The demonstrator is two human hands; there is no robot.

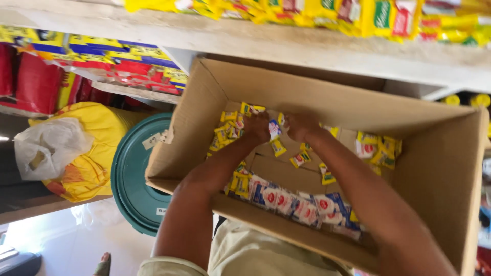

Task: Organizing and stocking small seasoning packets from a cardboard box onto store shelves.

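While both arms reach deep into the cardboard box (327, 97), the left hand (257, 126) and right hand (300, 125) close their fingers together on one small blue-and-white sachet (274, 129) between them. Yellow sachets (230, 128) lie loose just beside the left fingers, others near the right, seemingly scattered there for sorting.

- One open cardboard box (327, 97).
- Two hands inside it: left hand (257, 127), right hand (300, 125).
- Small yellow sachets (231, 130) scattered across the box floor, too many to count surely.
- One teal round lid (134, 174).
- One white plastic bag (48, 145).
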